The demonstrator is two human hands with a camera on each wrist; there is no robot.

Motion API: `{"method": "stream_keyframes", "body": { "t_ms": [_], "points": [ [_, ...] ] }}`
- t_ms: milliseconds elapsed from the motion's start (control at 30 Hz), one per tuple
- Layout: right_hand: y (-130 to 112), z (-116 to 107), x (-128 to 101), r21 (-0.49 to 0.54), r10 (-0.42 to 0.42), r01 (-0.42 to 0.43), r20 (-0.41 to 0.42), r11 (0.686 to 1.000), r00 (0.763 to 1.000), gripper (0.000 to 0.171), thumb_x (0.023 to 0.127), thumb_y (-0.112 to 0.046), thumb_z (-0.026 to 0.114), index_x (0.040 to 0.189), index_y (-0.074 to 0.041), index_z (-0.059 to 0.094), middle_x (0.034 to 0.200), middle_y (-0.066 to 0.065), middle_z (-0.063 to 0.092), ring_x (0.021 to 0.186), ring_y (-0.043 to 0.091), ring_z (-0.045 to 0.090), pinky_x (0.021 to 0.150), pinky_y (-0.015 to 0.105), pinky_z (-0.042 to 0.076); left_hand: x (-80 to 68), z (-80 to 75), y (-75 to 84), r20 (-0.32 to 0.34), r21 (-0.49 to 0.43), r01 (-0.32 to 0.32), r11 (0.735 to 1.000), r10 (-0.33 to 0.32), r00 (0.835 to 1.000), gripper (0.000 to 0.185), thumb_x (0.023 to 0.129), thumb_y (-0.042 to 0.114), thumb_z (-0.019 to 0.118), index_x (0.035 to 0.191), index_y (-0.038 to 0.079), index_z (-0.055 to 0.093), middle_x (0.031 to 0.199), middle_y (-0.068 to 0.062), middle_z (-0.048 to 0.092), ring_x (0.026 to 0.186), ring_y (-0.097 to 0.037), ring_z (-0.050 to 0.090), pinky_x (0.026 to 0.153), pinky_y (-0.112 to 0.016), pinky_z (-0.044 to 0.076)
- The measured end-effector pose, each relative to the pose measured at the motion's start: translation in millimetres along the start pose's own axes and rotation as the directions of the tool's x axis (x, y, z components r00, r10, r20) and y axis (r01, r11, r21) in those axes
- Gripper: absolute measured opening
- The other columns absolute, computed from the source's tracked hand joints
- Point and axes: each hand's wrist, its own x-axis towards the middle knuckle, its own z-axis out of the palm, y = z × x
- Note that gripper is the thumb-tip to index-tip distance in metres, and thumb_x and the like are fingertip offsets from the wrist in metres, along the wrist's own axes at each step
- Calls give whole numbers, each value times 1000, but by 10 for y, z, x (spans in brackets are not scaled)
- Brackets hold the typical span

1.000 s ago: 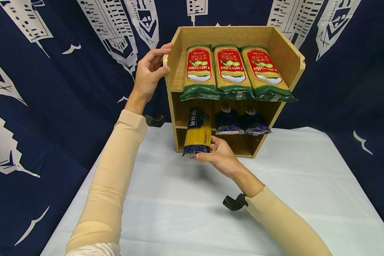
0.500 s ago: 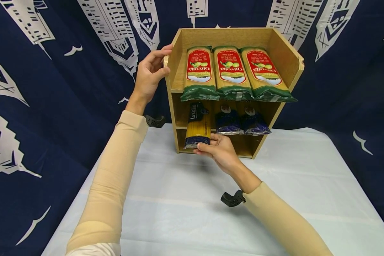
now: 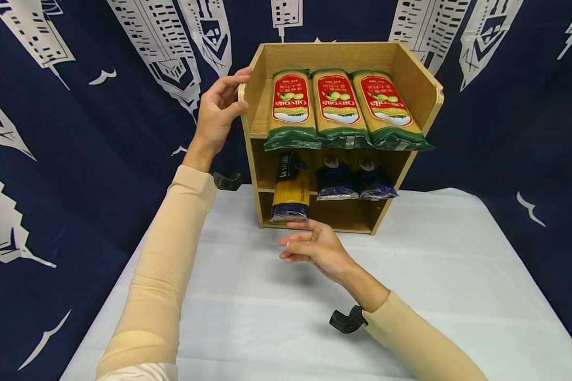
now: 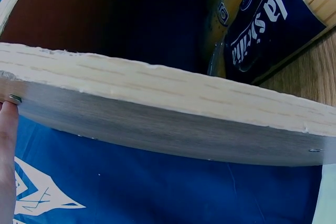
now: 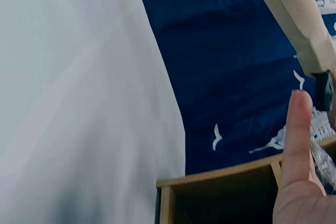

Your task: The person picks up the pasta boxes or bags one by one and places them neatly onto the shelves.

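A wooden shelf unit point(image 3: 413, 71) stands at the back of the white-covered table point(image 3: 457, 275). My left hand point(image 3: 217, 108) grips the top front corner of its left wall; in the left wrist view one fingertip point(image 4: 6, 150) lies against that wall's edge point(image 4: 157, 114). A yellow spaghetti packet with dark blue ends point(image 3: 291, 190) lies on the middle shelf at the left, its front end sticking out. My right hand point(image 3: 310, 246) hovers just below and in front of it, fingers relaxed, holding nothing.
Three green-and-red pasta packets point(image 3: 336, 108) lie side by side on the top shelf. Two dark blue packets point(image 3: 352, 180) sit on the middle shelf right of the spaghetti. The bottom shelf looks bare. A navy curtain point(image 3: 76, 132) with white prints hangs behind.
My right hand pushed the spaghetti packet farther into the middle shelf, let go of it and drew back toward me. The left hand kept its hold on the shelf wall.
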Motion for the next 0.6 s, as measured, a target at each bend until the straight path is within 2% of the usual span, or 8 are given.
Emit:
{"method": "stream_keyframes", "body": {
  "t_ms": [100,233,367,600],
  "points": [
    [35,26,-42,-72,-23,31,120,997,992,62,92,0,70,146,5,41,124,29,65,89,31,74,77,43,61,0,-2,33,-1,4,7,1000,-7,1000,37,84,-16,60,117,0,68,145,-19,56,138,-25,49,115,-38,35],
    [36,30,-44,-171,-70,109,224,979,972,70,89,-1,73,151,-2,41,142,26,54,102,42,70,77,47,60,-8,-7,36,-8,7,7,1000,-7,1000,37,84,-16,60,117,0,68,145,-19,55,138,-25,49,115,-38,35],
    [-3,3,4,-208,-113,166,242,964,964,74,88,1,75,153,-3,40,148,19,50,106,50,65,76,45,60,-12,-14,30,-9,-1,5,1000,-5,1000,37,84,-16,60,117,0,69,145,-20,55,138,-25,49,116,-38,35],
    [-47,-107,105,-204,-155,213,269,955,951,68,90,4,71,151,5,39,151,21,48,100,34,71,74,44,60,-3,2,21,10,10,-8,1000,8,1000,38,85,-15,60,118,1,69,146,-20,55,138,-25,49,116,-38,35]
  ]
}}
